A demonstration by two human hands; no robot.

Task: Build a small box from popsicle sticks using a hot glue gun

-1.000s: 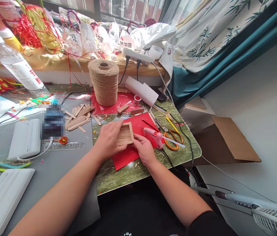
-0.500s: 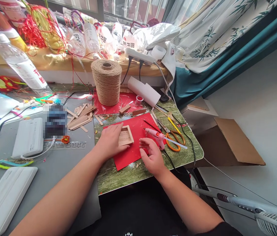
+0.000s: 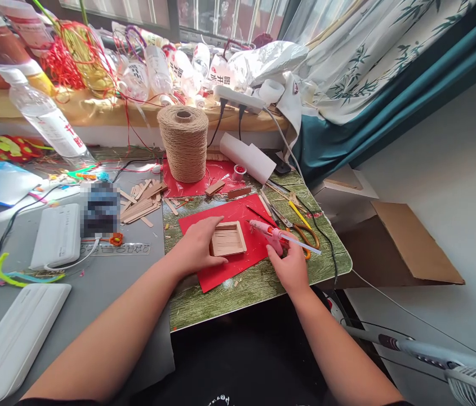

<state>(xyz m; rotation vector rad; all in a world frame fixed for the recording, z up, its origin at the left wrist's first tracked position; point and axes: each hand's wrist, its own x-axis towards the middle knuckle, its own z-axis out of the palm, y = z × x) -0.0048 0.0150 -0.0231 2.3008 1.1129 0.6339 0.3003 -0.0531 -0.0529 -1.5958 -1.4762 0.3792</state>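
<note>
— Two hands busy?
— Left hand (image 3: 198, 245) lies flat, steadying the stick tray (image 3: 228, 239) on red paper (image 3: 238, 217) mid-table. Right hand (image 3: 292, 265) curls onto the glue gun (image 3: 269, 233) near the table's right edge.
— Next?
— Probably lifting the gun, nozzle to a joint.

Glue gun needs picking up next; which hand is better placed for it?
Right. The right hand is already at the pink glue gun, fingers by its handle. The left hand is on the wooden stick tray, steadying it on the red paper.
</note>
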